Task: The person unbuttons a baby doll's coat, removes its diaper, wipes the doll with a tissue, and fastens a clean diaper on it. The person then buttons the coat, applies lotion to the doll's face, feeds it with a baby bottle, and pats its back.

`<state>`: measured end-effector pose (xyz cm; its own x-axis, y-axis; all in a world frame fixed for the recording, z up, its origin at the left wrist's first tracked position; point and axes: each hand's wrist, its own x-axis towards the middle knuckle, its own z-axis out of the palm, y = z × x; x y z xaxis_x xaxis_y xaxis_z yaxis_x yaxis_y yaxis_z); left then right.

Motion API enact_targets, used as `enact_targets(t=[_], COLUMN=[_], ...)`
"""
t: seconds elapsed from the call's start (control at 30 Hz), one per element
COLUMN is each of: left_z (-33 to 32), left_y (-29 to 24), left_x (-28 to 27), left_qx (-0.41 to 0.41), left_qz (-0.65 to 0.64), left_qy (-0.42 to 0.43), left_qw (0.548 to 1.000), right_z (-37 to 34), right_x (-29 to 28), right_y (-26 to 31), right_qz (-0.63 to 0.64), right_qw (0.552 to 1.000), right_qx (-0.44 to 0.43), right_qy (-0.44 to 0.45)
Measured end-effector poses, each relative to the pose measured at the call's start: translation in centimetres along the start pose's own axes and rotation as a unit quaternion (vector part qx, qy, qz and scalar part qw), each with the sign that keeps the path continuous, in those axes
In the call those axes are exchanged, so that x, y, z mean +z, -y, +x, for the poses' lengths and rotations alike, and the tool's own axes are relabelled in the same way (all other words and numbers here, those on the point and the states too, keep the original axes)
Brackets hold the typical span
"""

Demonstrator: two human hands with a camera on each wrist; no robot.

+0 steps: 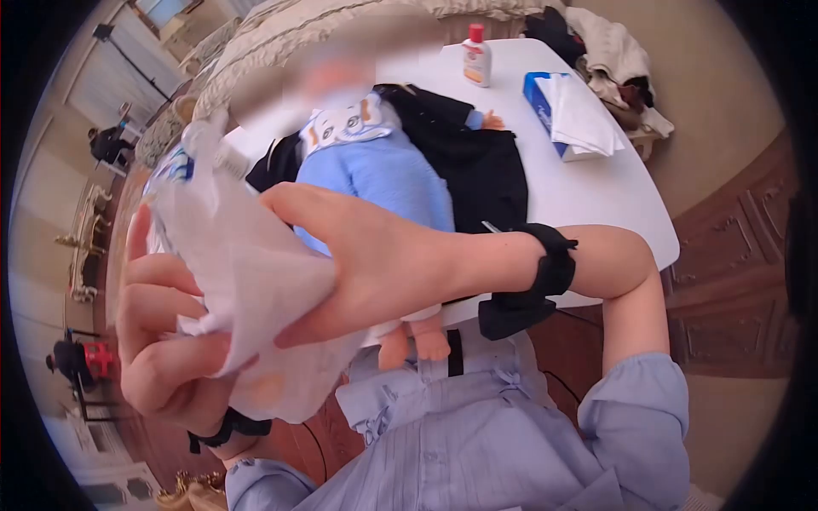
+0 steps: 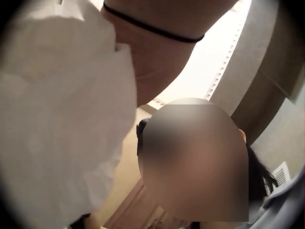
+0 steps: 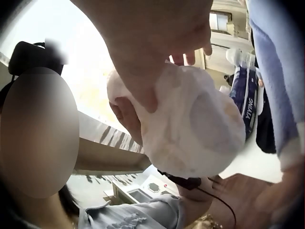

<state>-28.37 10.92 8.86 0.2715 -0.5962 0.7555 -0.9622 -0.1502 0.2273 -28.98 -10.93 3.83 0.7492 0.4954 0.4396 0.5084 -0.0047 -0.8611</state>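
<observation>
A thin, crumpled white sheet like a tissue or soft cloth [image 1: 247,255] hangs between both hands, with faint orange marks low on it. My left hand [image 1: 166,349] curls its fingers round its left side. From the other side my right hand [image 1: 383,255] grips it, the thumb on top and the fingers largely hidden behind it. In the right wrist view the sheet [image 3: 190,129] bulges out below the right hand [image 3: 157,38]. Just beyond the hands, a baby doll [image 1: 400,175] in a blue outfit and a white animal-face bib lies on its back.
Black clothing [image 1: 503,175] lies under the doll on a white table [image 1: 630,204]. Toward the far side stand a red-capped bottle [image 1: 477,64] and a blue tissue box [image 1: 537,98]. A dark blue package [image 3: 245,95] is at the table's left. Behind is a bed [image 1: 247,51].
</observation>
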Motion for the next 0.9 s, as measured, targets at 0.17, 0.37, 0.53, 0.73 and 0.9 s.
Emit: enact_targets(t=[0.17,0.37,0.53,0.73,0.9], left_z=[3.0,-0.4,-4.6,-7.5,-8.1], left_y=[3.6,10.7,16.2,18.4,18.7], left_x=[4.4,7.6,10.0,11.5,11.7], left_qx=[0.038,-0.154,-0.308,-0.358,-0.398], left_qz=[-0.106,-0.109,-0.045,-0.056,-0.065], left_qy=[-0.050,-0.227,-0.270,-0.268,-0.226], left_qw=[0.992,0.955,0.911,0.893,0.887], right_z=[-3.9,-9.6,-11.8,-10.3,-9.5], right_x=[-4.7,-23.8,-38.8,-45.0,-47.4], right_y=[0.3,-0.1,-6.7,-13.1,-18.2], right_qz=[-0.042,0.063,-0.025,0.056,0.096], right_qw=[0.993,0.821,0.766,0.765,0.758], right_qx=[-0.009,0.102,0.172,0.243,0.278], right_qy=[-0.112,-0.558,-0.618,-0.593,-0.582])
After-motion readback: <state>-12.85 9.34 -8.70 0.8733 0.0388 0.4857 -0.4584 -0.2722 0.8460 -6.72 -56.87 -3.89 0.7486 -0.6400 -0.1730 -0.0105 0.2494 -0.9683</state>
